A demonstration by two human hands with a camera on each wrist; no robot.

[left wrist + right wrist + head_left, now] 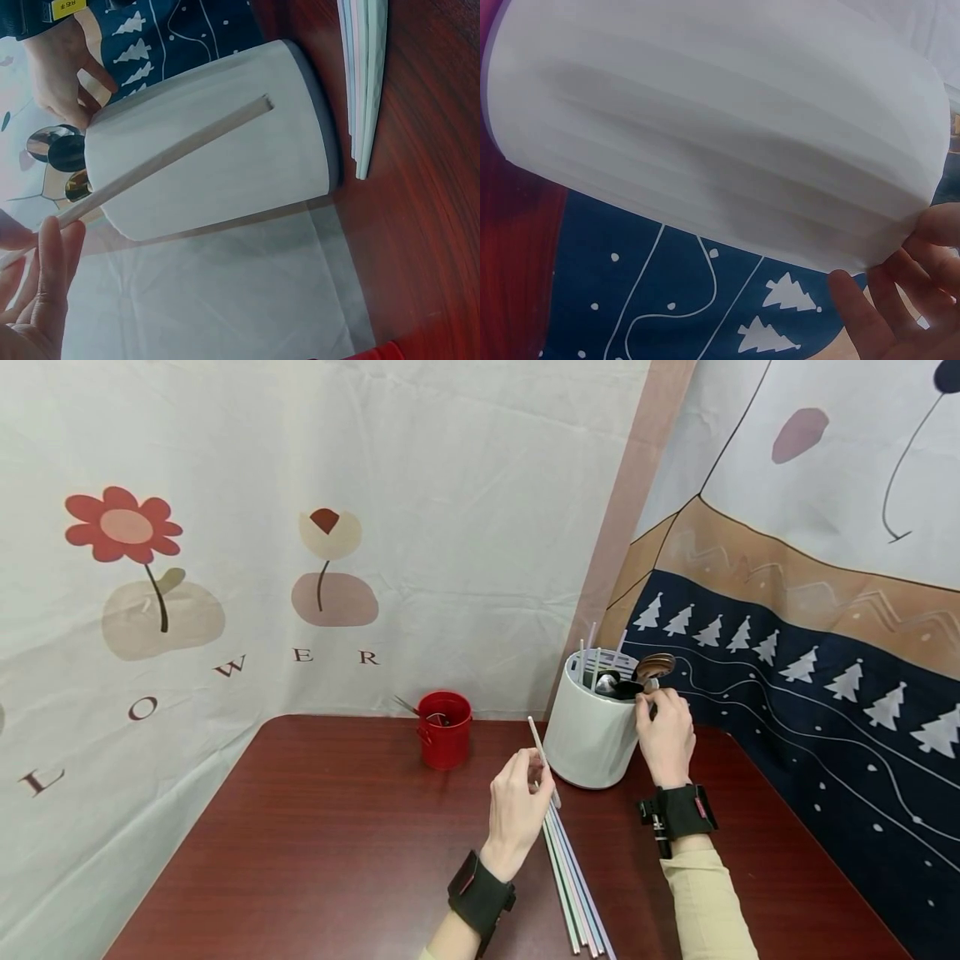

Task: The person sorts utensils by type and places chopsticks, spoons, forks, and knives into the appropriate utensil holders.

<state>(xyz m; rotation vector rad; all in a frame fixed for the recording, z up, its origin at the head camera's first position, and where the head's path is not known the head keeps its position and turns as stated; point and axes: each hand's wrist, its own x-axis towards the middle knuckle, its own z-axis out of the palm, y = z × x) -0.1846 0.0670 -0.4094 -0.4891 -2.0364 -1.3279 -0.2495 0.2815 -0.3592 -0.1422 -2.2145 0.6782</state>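
Note:
My left hand [517,802] pinches a pale chopstick [172,154] between thumb and fingers, left of a white utensil holder [588,735]. That stick slants across the holder's side in the left wrist view. At the holder's right rim, my right hand [667,735] grips the edge, its fingers [859,307] bent against it. Spoons [654,667] and several pastel sticks [597,664] stand in the holder. Below the left hand a bundle of pastel chopsticks [576,885] lies on the table, green, pink and blue among them.
A small red bucket [446,743] with thin metal utensils stands at the back of the brown table [337,835]. Printed cloth [480,527] hangs behind, and a dark blue tree-patterned one [810,752] hangs along the right side.

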